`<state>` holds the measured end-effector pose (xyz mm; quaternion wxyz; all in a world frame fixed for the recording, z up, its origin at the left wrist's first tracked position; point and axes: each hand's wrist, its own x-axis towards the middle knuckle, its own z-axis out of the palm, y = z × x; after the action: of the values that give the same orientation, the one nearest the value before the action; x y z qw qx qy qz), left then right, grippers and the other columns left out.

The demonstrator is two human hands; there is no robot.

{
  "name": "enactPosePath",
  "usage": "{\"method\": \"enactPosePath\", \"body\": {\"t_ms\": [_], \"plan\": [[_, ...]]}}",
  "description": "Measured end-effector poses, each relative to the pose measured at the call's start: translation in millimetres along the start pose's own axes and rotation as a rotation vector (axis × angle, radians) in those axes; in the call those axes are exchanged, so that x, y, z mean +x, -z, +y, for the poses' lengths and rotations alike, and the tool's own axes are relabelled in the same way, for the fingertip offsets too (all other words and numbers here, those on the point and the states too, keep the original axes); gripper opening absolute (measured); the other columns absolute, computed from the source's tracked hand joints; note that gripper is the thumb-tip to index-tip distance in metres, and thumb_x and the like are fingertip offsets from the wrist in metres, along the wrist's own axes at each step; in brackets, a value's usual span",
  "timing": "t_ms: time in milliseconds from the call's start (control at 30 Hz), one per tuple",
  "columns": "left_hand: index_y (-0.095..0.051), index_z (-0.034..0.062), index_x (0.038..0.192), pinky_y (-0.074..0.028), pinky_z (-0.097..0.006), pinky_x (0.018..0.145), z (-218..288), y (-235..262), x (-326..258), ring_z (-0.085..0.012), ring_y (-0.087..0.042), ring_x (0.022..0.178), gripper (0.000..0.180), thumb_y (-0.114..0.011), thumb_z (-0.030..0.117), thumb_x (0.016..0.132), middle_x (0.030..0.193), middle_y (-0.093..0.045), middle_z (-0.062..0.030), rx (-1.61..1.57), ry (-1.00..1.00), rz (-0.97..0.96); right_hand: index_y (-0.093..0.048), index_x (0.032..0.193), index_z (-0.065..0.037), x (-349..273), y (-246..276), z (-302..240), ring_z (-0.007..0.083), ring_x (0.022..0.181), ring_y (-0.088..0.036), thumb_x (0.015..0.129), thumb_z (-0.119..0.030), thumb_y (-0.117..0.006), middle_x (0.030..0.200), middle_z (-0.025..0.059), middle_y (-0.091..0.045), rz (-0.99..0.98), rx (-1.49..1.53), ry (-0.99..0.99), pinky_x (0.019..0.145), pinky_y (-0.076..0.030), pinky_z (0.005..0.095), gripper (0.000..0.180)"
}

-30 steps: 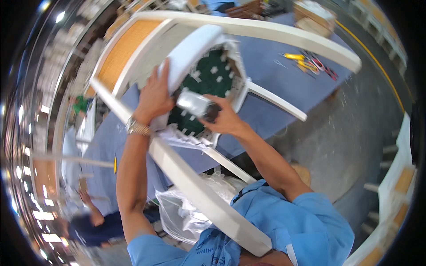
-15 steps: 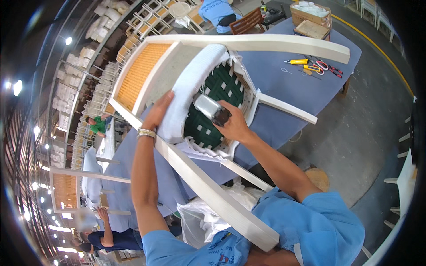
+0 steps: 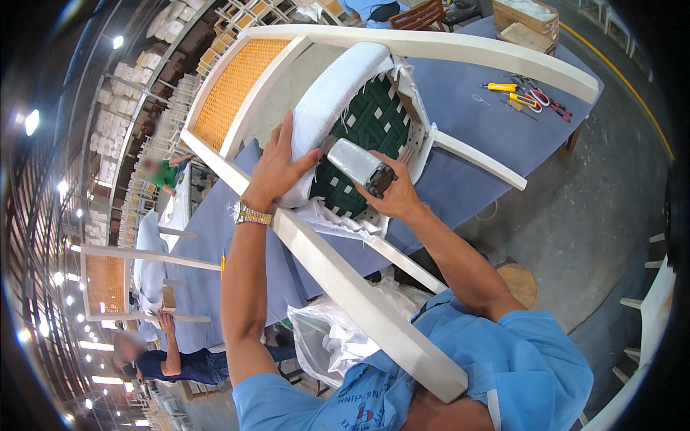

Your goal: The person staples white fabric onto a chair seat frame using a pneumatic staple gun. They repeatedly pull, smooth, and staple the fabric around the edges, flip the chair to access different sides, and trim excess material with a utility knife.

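Note:
A white wooden chair [image 3: 320,276] lies on its side on the blue-covered table, its seat underside facing me. Dark green webbing [image 3: 377,108] crosses that underside, and white fabric [image 3: 341,72] wraps the padded edge, fraying where it folds over. My left hand [image 3: 282,165], with a metal watch at the wrist, grips the seat's near edge, fingers along the padding and thumb on the fabric margin. In my right hand [image 3: 395,194] is a silver and black staple gun [image 3: 352,161]. Its nose meets the fabric edge beside my left thumb; the fingers behind it are partly hidden.
Pliers, scissors and yellow-handled cutters [image 3: 521,97] lie on the table [image 3: 496,136] at right, near a cardboard box [image 3: 528,18]. Below the chair hangs a clear plastic bag [image 3: 323,334]. A co-worker [image 3: 172,359] stands at lower left by another chair [image 3: 108,284].
The staple gun has moved from over the webbing to the fabric edge. My left hand has shifted along the seat edge, its thumb now beside the nose. The view has shifted slightly.

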<state>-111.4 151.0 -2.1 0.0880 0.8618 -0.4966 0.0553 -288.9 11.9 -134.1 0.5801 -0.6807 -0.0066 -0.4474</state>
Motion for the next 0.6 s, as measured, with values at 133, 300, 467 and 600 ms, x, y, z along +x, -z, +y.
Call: {"method": "enactPosePath", "body": {"t_ms": [133,300,467,600], "plan": [[-0.016,0.0053,0.158,-0.041,-0.05,0.109,0.6,-3.7,3.0,-0.0492,-0.046,0.131,0.097,-0.068,0.039,0.085,0.152,-0.035,-0.0286,0.038,-0.027,-0.02,-0.061,0.121,0.006,-0.6,-0.7,1.8,0.0198,0.096,-0.069,0.073,-0.006,-0.08,0.106,0.0165,-0.07,-0.078,-0.013,0.006,0.089,-0.052,0.0294,0.053],[-0.014,0.0048,0.159,-0.036,-0.048,0.113,13.9,0.1,2.0,-0.0483,-0.043,0.134,0.096,-0.069,0.026,0.083,0.15,-0.036,-0.03,0.046,0.001,-0.027,-0.063,0.122,0.003,-0.5,-2.2,5.3,0.0333,0.099,-0.068,0.066,-0.003,-0.074,0.111,0.0171,-0.068,-0.097,0.028,-0.028,0.089,-0.052,0.0348,0.057],[-0.014,0.0048,0.159,-0.035,-0.048,0.113,7.9,-2.4,1.3,-0.0488,-0.042,0.134,0.098,-0.071,0.025,0.081,0.149,-0.037,-0.0301,0.059,-0.018,-0.013,-0.063,0.122,0.001,1.0,-1.0,-0.1,0.0334,0.1,-0.067,0.069,-0.003,-0.073,0.112,0.0166,-0.066,-0.121,0.021,0.002,0.089,-0.052,0.0359,0.054],[-0.015,0.0072,0.159,-0.039,-0.052,0.11,5.7,-7.0,0.4,-0.0525,-0.046,0.128,0.102,-0.074,0.032,0.079,0.149,-0.037,-0.0291,0.075,-0.006,-0.005,-0.061,0.116,0.004,3.6,-2.9,-3.6,0.0265,0.097,-0.066,0.066,0.001,-0.071,0.108,0.0152,-0.066,-0.117,0.03,0.038,0.089,-0.049,0.0315,0.051]]}}
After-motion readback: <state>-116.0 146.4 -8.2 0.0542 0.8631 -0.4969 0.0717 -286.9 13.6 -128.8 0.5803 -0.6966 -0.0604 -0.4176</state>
